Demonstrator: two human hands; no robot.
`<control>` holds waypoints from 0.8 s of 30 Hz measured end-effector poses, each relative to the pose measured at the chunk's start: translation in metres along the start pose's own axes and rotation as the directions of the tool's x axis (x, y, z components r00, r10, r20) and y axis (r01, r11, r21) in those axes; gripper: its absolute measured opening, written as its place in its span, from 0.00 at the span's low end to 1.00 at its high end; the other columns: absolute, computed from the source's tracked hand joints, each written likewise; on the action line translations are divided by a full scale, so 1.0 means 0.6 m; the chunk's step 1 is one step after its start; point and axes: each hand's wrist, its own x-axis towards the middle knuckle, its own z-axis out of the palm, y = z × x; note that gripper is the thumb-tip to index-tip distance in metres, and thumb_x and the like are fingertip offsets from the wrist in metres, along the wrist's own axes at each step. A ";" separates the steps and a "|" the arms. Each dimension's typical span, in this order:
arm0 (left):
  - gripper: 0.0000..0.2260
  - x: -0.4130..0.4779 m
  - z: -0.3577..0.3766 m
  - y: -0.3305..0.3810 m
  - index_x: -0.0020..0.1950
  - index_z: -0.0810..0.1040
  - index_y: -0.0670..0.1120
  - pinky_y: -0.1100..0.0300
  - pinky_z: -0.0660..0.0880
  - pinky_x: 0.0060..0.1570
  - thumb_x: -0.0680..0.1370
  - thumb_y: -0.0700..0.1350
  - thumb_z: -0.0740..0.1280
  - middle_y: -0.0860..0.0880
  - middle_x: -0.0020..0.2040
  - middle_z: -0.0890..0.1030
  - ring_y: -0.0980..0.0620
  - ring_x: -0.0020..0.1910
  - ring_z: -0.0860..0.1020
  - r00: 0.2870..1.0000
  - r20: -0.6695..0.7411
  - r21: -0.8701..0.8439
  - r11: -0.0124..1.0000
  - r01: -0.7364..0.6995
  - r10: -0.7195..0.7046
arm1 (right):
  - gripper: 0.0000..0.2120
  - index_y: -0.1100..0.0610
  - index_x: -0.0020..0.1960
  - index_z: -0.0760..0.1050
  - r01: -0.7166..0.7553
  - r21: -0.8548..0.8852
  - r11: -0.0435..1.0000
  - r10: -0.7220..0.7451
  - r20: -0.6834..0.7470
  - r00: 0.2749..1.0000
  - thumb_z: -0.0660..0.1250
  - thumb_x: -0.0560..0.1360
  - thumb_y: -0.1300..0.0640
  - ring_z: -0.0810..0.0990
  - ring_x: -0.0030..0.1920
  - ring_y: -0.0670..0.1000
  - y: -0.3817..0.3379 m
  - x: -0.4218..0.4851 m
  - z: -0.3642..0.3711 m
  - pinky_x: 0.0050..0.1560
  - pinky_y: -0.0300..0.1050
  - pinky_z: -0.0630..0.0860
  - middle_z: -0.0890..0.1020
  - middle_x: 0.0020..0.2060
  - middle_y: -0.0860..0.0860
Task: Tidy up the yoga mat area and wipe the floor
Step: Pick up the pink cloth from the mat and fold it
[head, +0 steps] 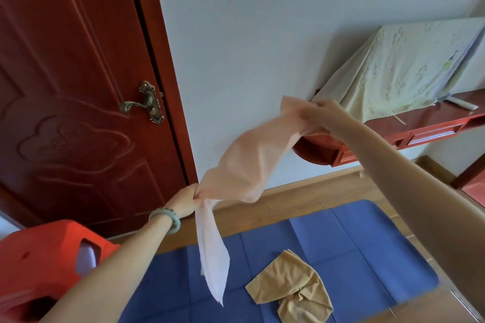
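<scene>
Dark red carved door (pixel 65 86) is sitting closed on the left, with a brass lever handle (pixel 143 105) near its right edge. A plain pale wall (pixel 249 34) is taking up the middle, and soft, even light is falling on it. The wood-plank floor (pixel 301 198) is running along a matching baseboard. Over on the right, a glossy red counter (pixel 433 130) is hugging the wall and carrying something boxy under a pale green cloth (pixel 406 65). An orange plastic stool (pixel 39 257) is peeking in at bottom left.

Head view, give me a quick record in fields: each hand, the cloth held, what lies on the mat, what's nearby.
left hand: grips lower end of pink cloth
right hand: grips its upper end
cloth state: held in the air between both hands, one tail hanging
on blue mat: crumpled tan cloth
nearby: orange stool, red door
</scene>
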 end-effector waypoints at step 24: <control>0.12 -0.037 -0.187 0.253 0.55 0.77 0.46 0.65 0.70 0.43 0.77 0.35 0.59 0.52 0.46 0.79 0.51 0.47 0.77 0.815 0.015 0.517 0.693 -0.502 0.580 | 0.06 0.49 0.47 0.77 0.405 -0.202 0.892 -0.225 0.577 0.785 0.71 0.72 0.58 0.75 0.47 0.44 -0.016 -0.041 0.175 0.49 0.39 0.69 0.79 0.45 0.45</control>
